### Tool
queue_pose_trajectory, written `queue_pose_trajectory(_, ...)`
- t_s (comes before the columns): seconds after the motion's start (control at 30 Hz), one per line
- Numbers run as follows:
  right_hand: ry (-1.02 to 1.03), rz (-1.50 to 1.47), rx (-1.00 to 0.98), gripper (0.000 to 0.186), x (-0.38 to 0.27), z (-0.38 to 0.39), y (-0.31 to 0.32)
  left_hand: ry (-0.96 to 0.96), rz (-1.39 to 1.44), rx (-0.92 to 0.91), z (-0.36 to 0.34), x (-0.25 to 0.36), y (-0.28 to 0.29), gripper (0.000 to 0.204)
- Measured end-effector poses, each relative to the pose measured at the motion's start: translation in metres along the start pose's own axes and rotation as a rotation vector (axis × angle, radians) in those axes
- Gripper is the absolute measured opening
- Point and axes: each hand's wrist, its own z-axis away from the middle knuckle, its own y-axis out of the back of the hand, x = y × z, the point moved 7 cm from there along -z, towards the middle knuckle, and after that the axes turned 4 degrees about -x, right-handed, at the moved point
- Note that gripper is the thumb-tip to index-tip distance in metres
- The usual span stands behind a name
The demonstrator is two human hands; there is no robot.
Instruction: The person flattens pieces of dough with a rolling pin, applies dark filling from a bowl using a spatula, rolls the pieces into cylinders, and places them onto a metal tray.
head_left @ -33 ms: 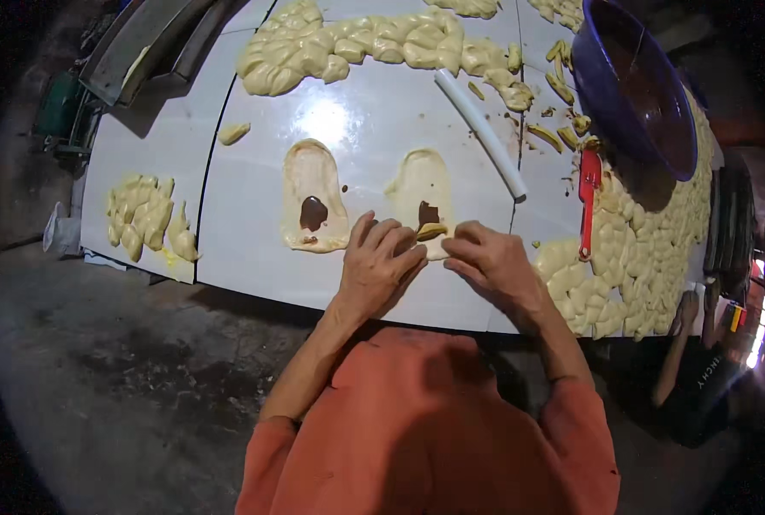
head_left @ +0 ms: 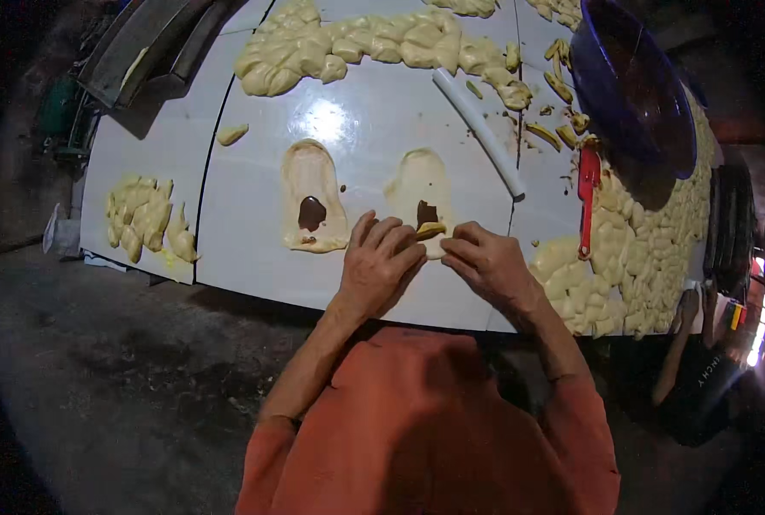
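My left hand [head_left: 378,266] has curled fingers, thumb and index at the lower edge of a flattened dough piece [head_left: 412,172]. My right hand [head_left: 490,266] pinches the same piece's lower right edge. Between my fingertips, a yellow-brown strip, possibly banana [head_left: 431,228], lies across this dough just below a dark brown patch of filling [head_left: 426,209]. To the left of my left hand lies a second flattened dough oval [head_left: 309,167], with a dark brown blob [head_left: 312,215] on its lower half.
Dough lumps [head_left: 288,56] cover parts of the white table [head_left: 254,180]. A white rolling rod [head_left: 477,129], red spatula [head_left: 587,197] and purple basin [head_left: 593,60] are beyond my right hand. Metal moulds [head_left: 133,51] sit top left. A co-worker's arm [head_left: 674,360] is at right.
The picture is slightly darker. My hands and the dough show no clear movement.
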Motion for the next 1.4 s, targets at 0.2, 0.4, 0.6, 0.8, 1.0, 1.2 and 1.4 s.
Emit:
queue_pose_trajectory(0.2, -0.306, -0.382, 0.047, 0.018, 0.020, -0.006, 0.008, 0.136, 0.126, -0.014, -0.008, -0.013, 0.002, 0.013)
queue_pose_trajectory(0.4, -0.183, -0.275, 0.197, 0.020, 0.032, -0.034, 0.013, 0.320, -0.051, 0.047, -0.018, -0.043, -0.001, 0.023)
queue_pose_trajectory(0.6, -0.165, -0.229, 0.147, 0.024, 0.013, -0.031, 0.016, 0.159, 0.097, -0.011, -0.015, -0.034, 0.008, 0.025)
queue_pose_trajectory(0.8, -0.008, 0.019, 0.053, 0.025, 0.009, -0.038, 0.007, 0.080, 0.096, -0.097, -0.026, -0.030, 0.008, 0.028)
queue_pose_trajectory(1.0, -0.135, -0.045, 0.079, 0.020, 0.023, -0.049, 0.003, 0.112, 0.073, -0.068, -0.038, -0.042, 0.008, 0.021)
queue_pose_trajectory(1.2, -0.165, -0.124, 0.339, 0.020, 0.022, -0.043, 0.016, 0.168, 0.021, -0.012, -0.037, -0.057, 0.018, 0.024)
queue_pose_trajectory(1.4, -0.028, 0.022, 0.125, 0.019, 0.013, -0.041, 0.007, 0.011, 0.114, -0.178, -0.043, -0.039, 0.013, 0.023)
